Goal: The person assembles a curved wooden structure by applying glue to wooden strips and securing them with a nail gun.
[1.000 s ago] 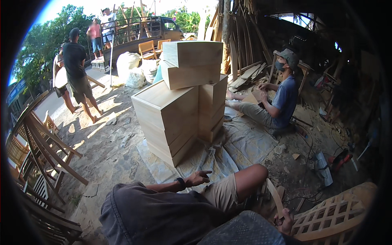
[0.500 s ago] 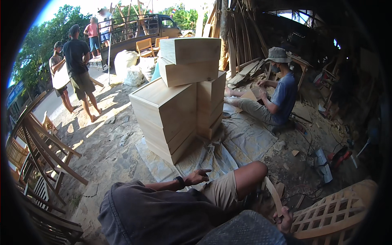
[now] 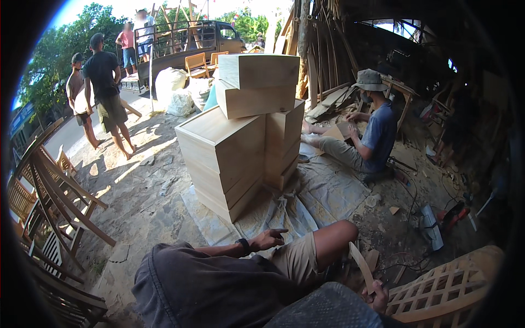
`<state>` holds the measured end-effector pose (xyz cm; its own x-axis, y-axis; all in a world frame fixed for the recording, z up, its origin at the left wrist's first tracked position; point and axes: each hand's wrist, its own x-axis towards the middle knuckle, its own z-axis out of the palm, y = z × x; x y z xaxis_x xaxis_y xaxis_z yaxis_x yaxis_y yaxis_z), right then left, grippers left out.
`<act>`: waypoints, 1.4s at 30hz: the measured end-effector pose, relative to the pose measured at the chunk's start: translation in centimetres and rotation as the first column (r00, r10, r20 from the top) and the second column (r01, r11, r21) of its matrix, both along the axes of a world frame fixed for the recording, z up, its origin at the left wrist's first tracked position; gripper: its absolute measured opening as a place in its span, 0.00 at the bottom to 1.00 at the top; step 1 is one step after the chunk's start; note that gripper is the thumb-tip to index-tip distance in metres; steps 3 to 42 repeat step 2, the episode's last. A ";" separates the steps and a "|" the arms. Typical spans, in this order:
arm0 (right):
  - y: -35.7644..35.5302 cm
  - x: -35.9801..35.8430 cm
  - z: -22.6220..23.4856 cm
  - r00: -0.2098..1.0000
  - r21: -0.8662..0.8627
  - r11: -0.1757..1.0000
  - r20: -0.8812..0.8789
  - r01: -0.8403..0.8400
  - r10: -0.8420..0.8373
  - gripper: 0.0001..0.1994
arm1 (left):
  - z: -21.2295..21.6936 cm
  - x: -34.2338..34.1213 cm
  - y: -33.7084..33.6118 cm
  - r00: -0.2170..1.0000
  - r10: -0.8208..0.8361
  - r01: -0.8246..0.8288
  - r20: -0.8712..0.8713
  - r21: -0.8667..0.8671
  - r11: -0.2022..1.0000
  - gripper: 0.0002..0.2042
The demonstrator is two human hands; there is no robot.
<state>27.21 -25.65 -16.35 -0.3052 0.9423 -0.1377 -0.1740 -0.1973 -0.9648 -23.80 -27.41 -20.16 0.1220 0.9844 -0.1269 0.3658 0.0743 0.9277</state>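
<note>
My left hand (image 3: 269,239) lies by my bent left leg, a dark band on its wrist. Its index finger points out to the right, and nothing shows in its grasp. Down at the lower right, my right hand (image 3: 376,298) is closed around the lower end of a thin curved wooden strip (image 3: 361,265), which rises up and to the left. Beside that hand leans a wooden lattice panel (image 3: 437,287) with a curved edge. Ahead of me, pale wooden boxes (image 3: 235,158) are stacked on a sheet dusted with shavings.
To the right, a seated person in a hat (image 3: 377,123) handles a flat wooden piece. A power tool (image 3: 454,214) and cords lie on the ground nearby. Wooden chairs (image 3: 54,191) crowd the left side. Several people stand near a truck (image 3: 186,46) and white sacks (image 3: 170,82).
The view has shifted slightly. My right hand and the curved strip have moved a little to the left and down. My left hand keeps its pose.
</note>
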 end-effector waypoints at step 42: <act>0.0 0.0 -0.2 1.000 0.003 1.000 -0.008 -0.004 0.004 0.14 | -0.3 -0.2 0.2 0.998 -0.018 0.020 0.059 -0.037 0.999 0.23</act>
